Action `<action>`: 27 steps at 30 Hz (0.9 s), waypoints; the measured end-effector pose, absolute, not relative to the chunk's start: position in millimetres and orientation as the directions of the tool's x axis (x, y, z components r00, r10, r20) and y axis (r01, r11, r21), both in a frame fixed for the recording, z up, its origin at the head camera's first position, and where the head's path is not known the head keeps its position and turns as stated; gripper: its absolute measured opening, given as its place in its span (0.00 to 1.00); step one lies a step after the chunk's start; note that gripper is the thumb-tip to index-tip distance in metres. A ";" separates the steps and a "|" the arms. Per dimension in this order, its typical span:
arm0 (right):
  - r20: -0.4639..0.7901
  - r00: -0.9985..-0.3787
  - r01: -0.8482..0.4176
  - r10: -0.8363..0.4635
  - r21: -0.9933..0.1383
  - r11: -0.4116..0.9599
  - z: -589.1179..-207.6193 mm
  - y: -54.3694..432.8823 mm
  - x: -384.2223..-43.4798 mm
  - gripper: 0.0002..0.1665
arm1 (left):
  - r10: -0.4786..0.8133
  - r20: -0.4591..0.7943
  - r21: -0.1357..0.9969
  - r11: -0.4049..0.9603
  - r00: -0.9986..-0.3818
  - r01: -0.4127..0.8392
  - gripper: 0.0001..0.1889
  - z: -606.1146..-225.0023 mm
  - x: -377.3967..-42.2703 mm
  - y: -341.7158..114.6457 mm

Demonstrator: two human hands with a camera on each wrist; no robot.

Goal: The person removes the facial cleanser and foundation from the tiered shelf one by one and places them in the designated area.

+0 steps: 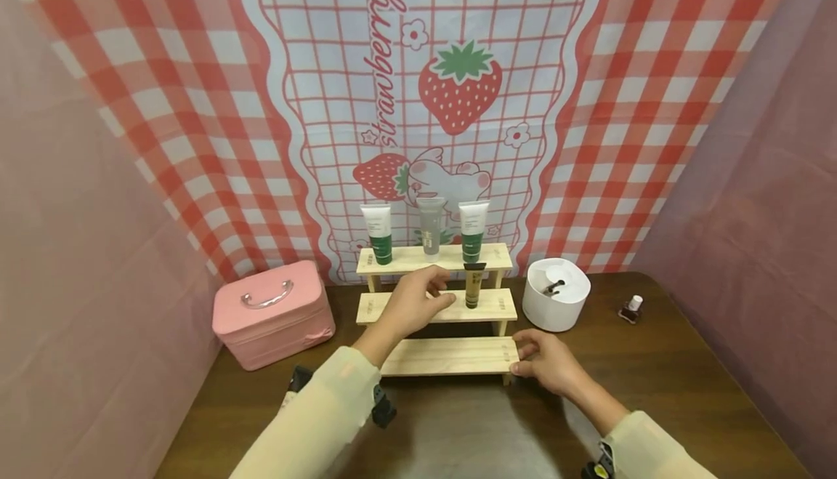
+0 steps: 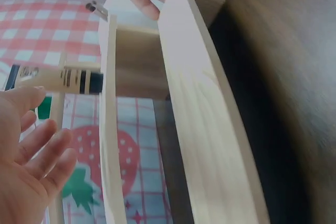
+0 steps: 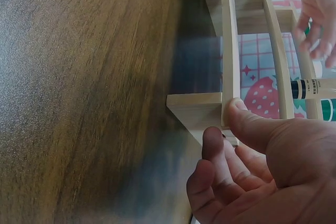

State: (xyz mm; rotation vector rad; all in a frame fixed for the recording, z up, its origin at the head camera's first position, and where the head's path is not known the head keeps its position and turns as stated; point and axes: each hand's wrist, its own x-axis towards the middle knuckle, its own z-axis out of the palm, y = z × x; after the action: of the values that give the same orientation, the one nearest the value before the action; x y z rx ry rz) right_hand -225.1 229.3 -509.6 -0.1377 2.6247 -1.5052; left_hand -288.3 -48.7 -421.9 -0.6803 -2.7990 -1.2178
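A three-step wooden display rack [image 1: 451, 357] stands on the table. At the right end of its lowest step my right hand [image 1: 548, 361] grips the board, thumb [image 3: 249, 116] against the front edge and fingers around the end. My left hand [image 1: 418, 299] hovers over the middle step with loosely bent fingers, holding nothing. Just right of it a small gold tube with a black cap [image 1: 473, 288] stands upright on that step. Along the top step stand two white-and-green tubes, a left one [image 1: 377, 235] and a right one [image 1: 474, 232], with a grey translucent tube [image 1: 430, 230] between them.
A pink case [image 1: 275, 312] with a metal handle is left of the rack. To the right are a white round-cornered container [image 1: 556, 308] with dark items inside and a small dark bottle with a white cap [image 1: 631, 309]. A dark object [image 1: 299, 379] lies partly behind the left sleeve.
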 end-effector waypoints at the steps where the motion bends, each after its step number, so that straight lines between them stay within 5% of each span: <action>1: -0.051 -0.990 -0.025 -0.135 -0.863 0.505 -509.4 229.2 -225.2 0.33 | 0.383 0.174 0.707 0.593 -0.907 0.386 0.21 -421.1 -290.2 -44.1; 8: -0.041 -0.989 -0.037 -0.142 -0.863 0.504 -508.1 228.8 -226.4 0.33 | 0.368 0.142 0.744 0.573 -0.919 0.344 0.25 -416.0 -299.2 -22.6; 15: -0.050 -0.991 -0.019 -0.122 -0.860 0.510 -509.8 227.4 -225.9 0.32 | 0.364 0.187 0.712 0.590 -0.913 0.381 0.11 -415.3 -302.4 -12.4; 27: -0.035 -0.991 -0.033 -0.131 -0.873 0.486 -512.9 229.2 -223.5 0.32 | 0.315 0.208 0.780 0.517 -0.926 0.351 0.09 -422.9 -282.8 -32.4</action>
State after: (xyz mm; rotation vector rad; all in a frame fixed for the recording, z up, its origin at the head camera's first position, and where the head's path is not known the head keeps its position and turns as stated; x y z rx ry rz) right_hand -223.5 229.2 -512.9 -0.1459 2.6233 -1.5381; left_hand -282.8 -32.4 -422.9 -0.5939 -2.7018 -1.4035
